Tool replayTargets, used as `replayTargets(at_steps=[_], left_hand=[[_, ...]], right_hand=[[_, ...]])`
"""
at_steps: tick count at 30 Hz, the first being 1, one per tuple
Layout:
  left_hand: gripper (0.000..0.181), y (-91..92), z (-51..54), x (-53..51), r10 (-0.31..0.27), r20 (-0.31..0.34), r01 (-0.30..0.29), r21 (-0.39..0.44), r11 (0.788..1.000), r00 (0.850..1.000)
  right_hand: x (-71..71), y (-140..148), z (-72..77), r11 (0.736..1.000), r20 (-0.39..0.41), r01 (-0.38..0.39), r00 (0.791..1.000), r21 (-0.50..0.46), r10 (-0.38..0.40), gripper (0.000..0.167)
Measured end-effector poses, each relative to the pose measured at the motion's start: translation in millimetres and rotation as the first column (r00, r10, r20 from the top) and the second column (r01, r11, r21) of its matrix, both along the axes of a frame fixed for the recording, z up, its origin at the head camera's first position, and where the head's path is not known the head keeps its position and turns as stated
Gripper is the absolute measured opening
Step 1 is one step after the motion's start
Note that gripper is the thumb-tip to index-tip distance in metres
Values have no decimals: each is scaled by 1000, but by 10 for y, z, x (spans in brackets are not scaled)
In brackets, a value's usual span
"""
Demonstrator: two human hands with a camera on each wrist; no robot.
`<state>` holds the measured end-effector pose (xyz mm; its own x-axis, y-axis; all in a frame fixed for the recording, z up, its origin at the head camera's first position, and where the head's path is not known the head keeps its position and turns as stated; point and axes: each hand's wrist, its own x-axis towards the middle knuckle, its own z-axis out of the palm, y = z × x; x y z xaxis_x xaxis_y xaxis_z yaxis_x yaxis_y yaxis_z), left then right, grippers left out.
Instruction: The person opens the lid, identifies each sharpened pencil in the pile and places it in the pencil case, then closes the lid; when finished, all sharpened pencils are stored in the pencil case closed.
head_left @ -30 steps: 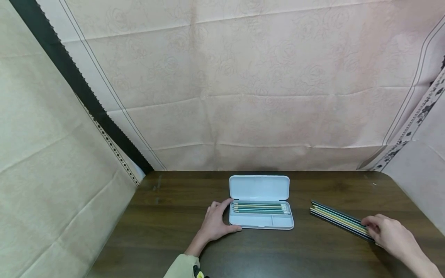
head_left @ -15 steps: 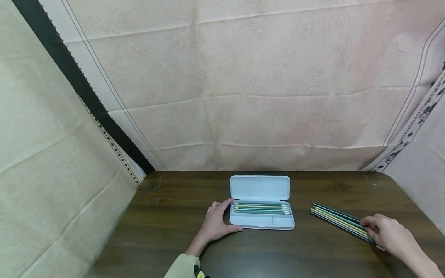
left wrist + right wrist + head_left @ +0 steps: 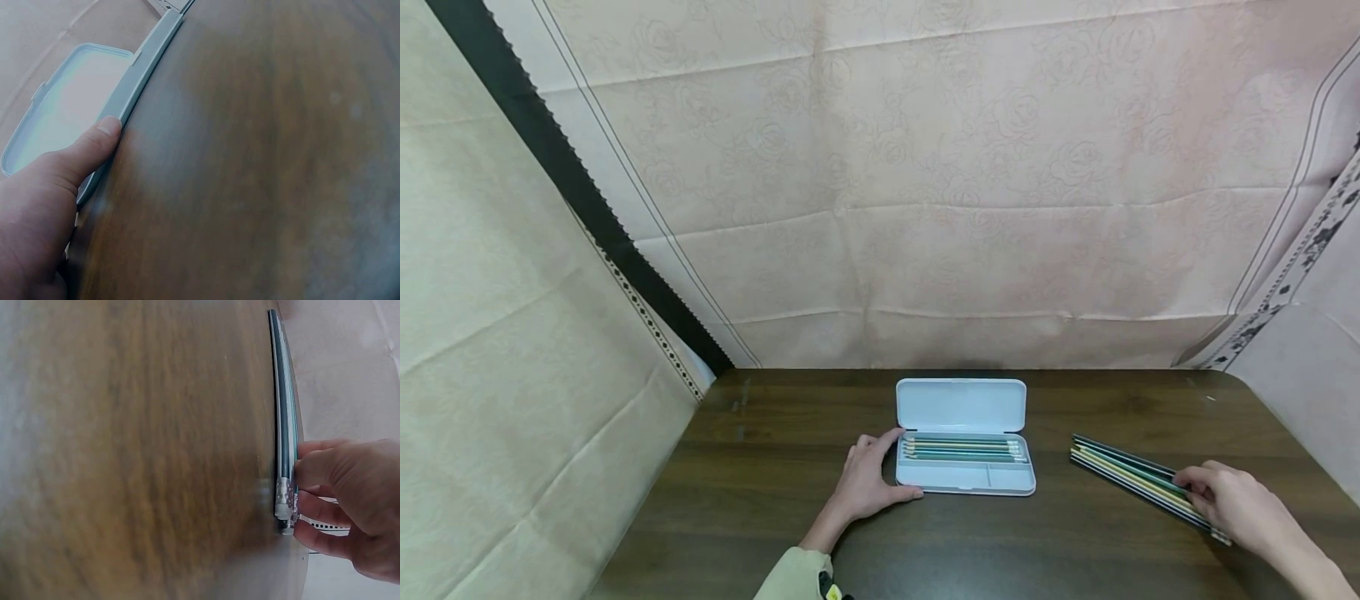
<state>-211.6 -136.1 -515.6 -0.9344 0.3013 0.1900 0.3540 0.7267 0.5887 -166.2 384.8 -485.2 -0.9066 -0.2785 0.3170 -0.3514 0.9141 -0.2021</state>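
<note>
A light-blue pencil case (image 3: 961,405) lies open on the table, its lid raised at the back. Several green and yellowish pencils (image 3: 962,450) fill its rear compartment. My left hand (image 3: 868,482) holds the case's left end, thumb on the front edge and a finger at the back corner. In the left wrist view, the thumb (image 3: 97,147) presses against the case's side wall. To the right, my right hand (image 3: 1236,504) pinches a green pencil (image 3: 1165,482) near the eraser end of a loose row of several pencils (image 3: 1138,493). Eraser tips (image 3: 284,509) show below the fingers in the right wrist view.
The dark wooden table (image 3: 760,492) carries the case and the pencil row, with a gap of bare wood between them. Pale patterned cloth (image 3: 955,208) hangs behind the back edge, with more cloth at both sides.
My right hand has slid slightly up and left along the pencils, baring more of their eraser ends. The left hand and the case have stayed put.
</note>
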Motion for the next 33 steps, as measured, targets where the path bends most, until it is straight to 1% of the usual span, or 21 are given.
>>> replayTargets(at_steps=[5, 7, 13, 16, 20, 23, 29, 33], left_hand=[[96, 4, -7, 2, 2, 0, -2, -5, 1000, 1000], [96, 7, -7, 0, 4, 0, -4, -8, 1000, 1000], [96, 17, 9, -6, 6, 5, -6, -20, 1000, 1000], [97, 24, 31, -9, 3, 9, -3, -15, 1000, 1000], [97, 29, 53, -14, 2, 9, -2, -13, 1000, 1000], [96, 30, 55, -18, 4, 7, -4, -17, 1000, 1000], [97, 22, 45, -7, 6, 4, -6, -17, 1000, 1000], [97, 11, 32, 3, 10, 6, -9, -21, 1000, 1000]], right_hand=[[5, -2, 12, 1000, 44, 13, 999, -3, -13, 25], [14, -6, 14, 1000, 44, 18, 999, -3, -17, 24], [22, -38, 53, 1000, -7, 9, 1000, 7, -9, 26], [11, -88, 82, 1000, -47, -26, 999, 3, 26, 27], [-12, -195, 110, 996, -125, -90, 988, -19, 87, 31], [-32, -298, 125, 992, -150, -120, 982, -34, 114, 35], [-86, -532, 151, 984, -176, -169, 972, -55, 157, 36], [-138, -715, 165, 973, -222, -220, 954, -70, 200, 37]])
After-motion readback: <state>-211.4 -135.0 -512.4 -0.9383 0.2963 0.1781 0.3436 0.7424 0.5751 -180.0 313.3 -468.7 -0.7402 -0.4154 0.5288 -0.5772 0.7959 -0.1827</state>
